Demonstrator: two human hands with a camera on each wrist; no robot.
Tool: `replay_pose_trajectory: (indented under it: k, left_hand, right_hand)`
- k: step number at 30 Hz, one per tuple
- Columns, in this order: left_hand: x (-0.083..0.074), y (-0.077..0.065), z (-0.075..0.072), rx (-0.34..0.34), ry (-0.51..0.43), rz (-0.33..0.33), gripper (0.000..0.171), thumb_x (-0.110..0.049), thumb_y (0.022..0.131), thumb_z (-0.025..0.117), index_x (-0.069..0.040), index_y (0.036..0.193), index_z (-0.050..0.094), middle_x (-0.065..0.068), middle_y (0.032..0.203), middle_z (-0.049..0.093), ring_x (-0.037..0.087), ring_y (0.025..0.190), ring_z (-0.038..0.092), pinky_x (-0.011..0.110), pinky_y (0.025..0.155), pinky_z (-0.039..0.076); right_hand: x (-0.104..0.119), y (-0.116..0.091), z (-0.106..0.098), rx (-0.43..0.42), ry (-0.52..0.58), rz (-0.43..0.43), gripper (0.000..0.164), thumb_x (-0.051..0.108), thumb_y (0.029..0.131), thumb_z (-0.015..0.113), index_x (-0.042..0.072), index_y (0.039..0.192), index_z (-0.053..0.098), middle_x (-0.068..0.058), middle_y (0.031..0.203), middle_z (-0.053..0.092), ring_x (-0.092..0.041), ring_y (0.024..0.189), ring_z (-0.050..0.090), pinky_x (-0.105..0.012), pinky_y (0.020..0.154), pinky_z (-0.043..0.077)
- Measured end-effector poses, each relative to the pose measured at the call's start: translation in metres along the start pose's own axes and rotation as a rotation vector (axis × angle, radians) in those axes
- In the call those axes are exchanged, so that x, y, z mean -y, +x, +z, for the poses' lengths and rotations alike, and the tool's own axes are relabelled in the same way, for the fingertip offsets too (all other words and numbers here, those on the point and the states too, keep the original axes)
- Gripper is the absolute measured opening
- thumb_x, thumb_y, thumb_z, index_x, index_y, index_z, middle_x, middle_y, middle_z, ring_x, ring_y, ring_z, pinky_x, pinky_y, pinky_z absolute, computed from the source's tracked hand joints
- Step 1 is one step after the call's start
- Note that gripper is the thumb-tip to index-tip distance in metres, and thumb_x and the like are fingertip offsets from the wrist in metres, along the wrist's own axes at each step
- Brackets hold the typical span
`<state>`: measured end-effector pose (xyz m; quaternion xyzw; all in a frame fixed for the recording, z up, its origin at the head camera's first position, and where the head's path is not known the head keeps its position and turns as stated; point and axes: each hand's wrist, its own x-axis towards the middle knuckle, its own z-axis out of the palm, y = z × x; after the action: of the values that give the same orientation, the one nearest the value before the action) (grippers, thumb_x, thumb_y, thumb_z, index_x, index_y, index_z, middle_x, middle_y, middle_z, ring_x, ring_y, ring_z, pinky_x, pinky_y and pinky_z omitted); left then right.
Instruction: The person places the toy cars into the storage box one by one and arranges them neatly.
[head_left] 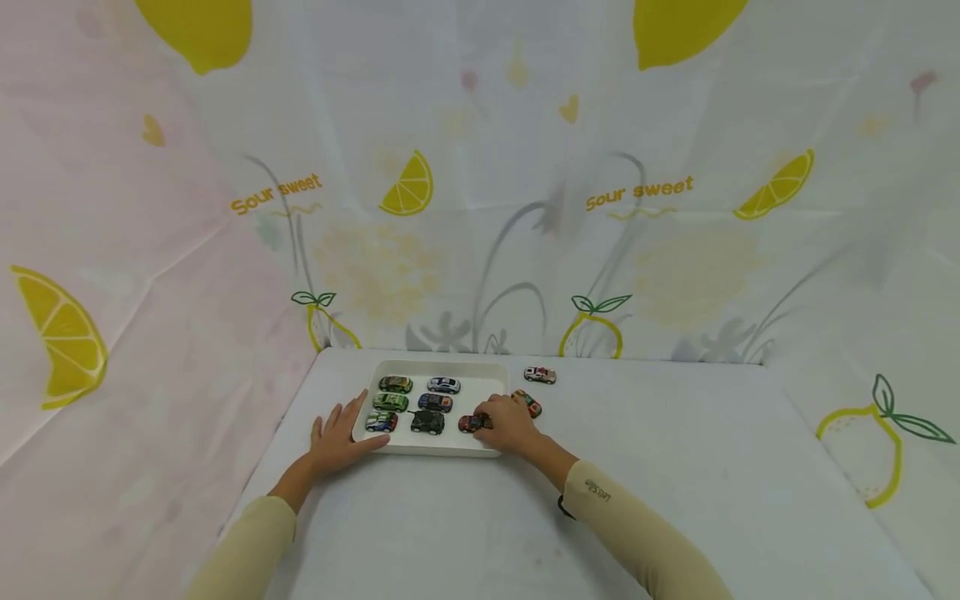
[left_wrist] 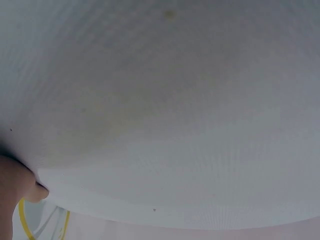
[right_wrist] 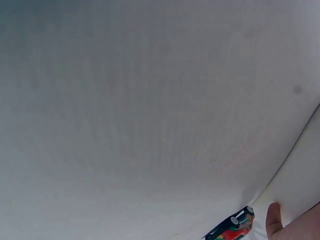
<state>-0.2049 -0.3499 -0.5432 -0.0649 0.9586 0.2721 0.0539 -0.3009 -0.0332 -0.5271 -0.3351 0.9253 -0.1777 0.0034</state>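
My right hand (head_left: 512,427) reaches over the right side of a white tray (head_left: 420,451) and pinches a dark red toy car (head_left: 470,423) near its front right corner; the fingers partly cover the car. At the tray's left end rests my left hand (head_left: 337,443), its fingers spread along the edge and the thumb at the front rim. Inside the tray stand toy cars in columns, among them a green one (head_left: 391,402), a blue one (head_left: 435,403) and a dark one with a barrel-like part (head_left: 427,422). Only part of the left hand (left_wrist: 17,182) enters the left wrist view.
Right of the tray, a red, green and orange toy car (head_left: 529,404) lies beside my right hand; it also shows in the right wrist view. A white and red toy car (head_left: 540,375) stands farther back. The white table (head_left: 637,433) meets a lemon-print cloth backdrop (head_left: 480,250).
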Motion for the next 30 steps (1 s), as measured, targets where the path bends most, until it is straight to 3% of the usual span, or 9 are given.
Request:
replay_pose_trajectory:
  k: [11, 18, 25, 30]
  left_hand:
    - [0.005, 0.001, 0.001, -0.032, -0.004, 0.008, 0.110, -0.071, 0.082, 0.060, -0.017, 0.160, 0.005, 0.027, 0.162, 0.013, 0.052, 0.148, -0.001, 0.071, 0.111, -0.013]
    - [0.008, -0.003, 0.000, -0.055, -0.013, 0.051, 0.108, -0.071, 0.083, 0.059, -0.022, 0.160, 0.002, 0.027, 0.162, 0.015, 0.053, 0.147, 0.003, 0.073, 0.109, -0.009]
    - [0.006, 0.000, -0.001, -0.046, -0.013, 0.038, 0.108, -0.069, 0.083, 0.061, -0.018, 0.160, 0.004, 0.025, 0.163, 0.013, 0.051, 0.148, 0.002, 0.071, 0.111, -0.010]
    - [0.009, 0.001, 0.005, -0.044, 0.001, 0.047, 0.108, -0.069, 0.083, 0.060, -0.018, 0.160, 0.003, 0.027, 0.162, 0.013, 0.052, 0.148, 0.002, 0.072, 0.110, -0.009]
  right_hand:
    - [0.004, 0.002, -0.002, -0.011, -0.011, -0.006, 0.032, 0.033, 0.084, 0.078, 0.015, 0.111, 0.073, -0.003, 0.105, 0.070, -0.023, 0.102, 0.064, -0.051, 0.097, 0.046]
    - [0.005, -0.001, -0.006, -0.012, 0.018, -0.017, 0.036, 0.033, 0.082, 0.079, 0.015, 0.113, 0.072, -0.003, 0.104, 0.068, -0.023, 0.100, 0.063, -0.052, 0.093, 0.046]
    - [-0.003, -0.003, -0.004, -0.111, -0.011, -0.082, 0.050, 0.045, 0.089, 0.070, 0.014, 0.127, 0.063, -0.006, 0.127, 0.063, -0.026, 0.119, 0.060, -0.054, 0.101, 0.042]
    - [-0.018, -0.009, -0.007, -0.179, -0.014, -0.078, 0.067, 0.051, 0.095, 0.059, 0.012, 0.147, 0.045, -0.015, 0.153, 0.042, -0.031, 0.135, 0.048, -0.055, 0.109, 0.037]
